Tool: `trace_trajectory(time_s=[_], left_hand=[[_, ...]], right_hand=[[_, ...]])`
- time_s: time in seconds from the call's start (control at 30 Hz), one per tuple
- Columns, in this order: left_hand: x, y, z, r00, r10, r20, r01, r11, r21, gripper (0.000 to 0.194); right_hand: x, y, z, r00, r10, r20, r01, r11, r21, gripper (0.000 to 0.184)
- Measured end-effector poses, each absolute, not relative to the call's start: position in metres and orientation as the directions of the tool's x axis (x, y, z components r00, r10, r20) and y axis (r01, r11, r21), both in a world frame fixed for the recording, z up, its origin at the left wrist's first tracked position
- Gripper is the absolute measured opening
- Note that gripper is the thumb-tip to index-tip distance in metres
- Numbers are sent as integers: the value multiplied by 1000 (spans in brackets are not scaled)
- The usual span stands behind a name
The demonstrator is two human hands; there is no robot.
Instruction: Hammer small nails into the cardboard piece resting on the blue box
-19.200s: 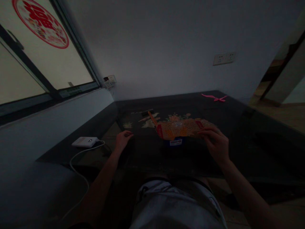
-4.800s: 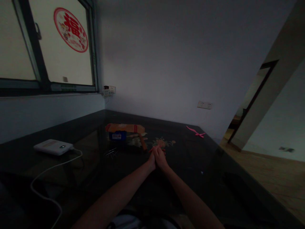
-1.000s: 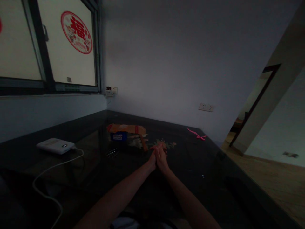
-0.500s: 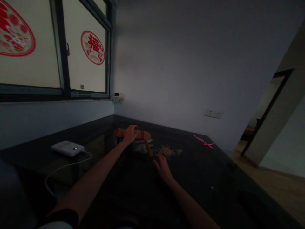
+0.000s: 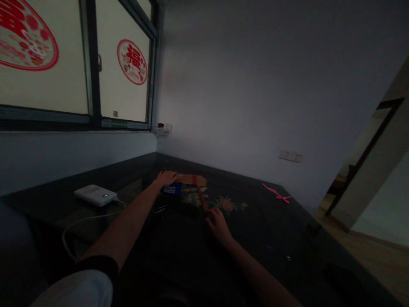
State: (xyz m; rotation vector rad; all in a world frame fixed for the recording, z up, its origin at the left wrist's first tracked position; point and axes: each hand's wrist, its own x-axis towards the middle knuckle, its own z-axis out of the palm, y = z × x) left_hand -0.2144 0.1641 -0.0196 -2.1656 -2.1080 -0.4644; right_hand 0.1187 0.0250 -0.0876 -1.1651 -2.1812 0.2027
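Note:
A long orange-brown piece point(image 5: 187, 179) with a red band lies crosswise on the dark table, and a thin brown handle point(image 5: 201, 198) runs from it toward me. Together they form a T shape, too dim to name more exactly. My left hand point(image 5: 166, 177) is closed over the left end of the crosswise piece, hiding that end. At the handle's near end, my right hand point(image 5: 219, 224) has its fingers bent around it. A small blue box point(image 5: 172, 189) with a pale label sits just below the left hand. Several thin shiny metal bits point(image 5: 162, 209) lie nearer to me.
At the left a white power bank point(image 5: 96, 195) lies with a white cable point(image 5: 92, 216) trailing from it. A pink ribbon point(image 5: 277, 194) rests at the right back. Printed flowers point(image 5: 226, 204) decorate the dark tabletop point(image 5: 249, 238). The wall point(image 5: 223, 106) and windows bound the far side.
My left hand has slid left along the crosswise piece, and the blue box now shows more. My right hand has closed in on the handle's end. The view has shifted slightly.

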Motion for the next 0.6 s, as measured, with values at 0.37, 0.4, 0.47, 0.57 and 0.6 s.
trace_trajectory(time_s=[0.37, 0.4, 0.47, 0.57, 0.6], left_hand=[[-199, 152, -24, 4, 944, 331, 994, -40, 103, 43], [-197, 151, -25, 8, 942, 334, 994, -45, 103, 42], [-193, 148, -26, 20, 939, 343, 993, -60, 107, 42], [-187, 145, -28, 29, 933, 359, 989, -79, 126, 41], [-185, 143, -29, 30, 931, 365, 987, -84, 135, 41]], right_hand=[[69, 84, -62, -310, 889, 337, 874, 406, -269, 33], [63, 91, -60, -301, 901, 312, 886, 385, -258, 32], [55, 101, -56, -294, 921, 256, 905, 354, -235, 32], [48, 111, -54, -299, 939, 168, 924, 329, -195, 32], [48, 112, -54, -301, 943, 142, 929, 324, -181, 31]])
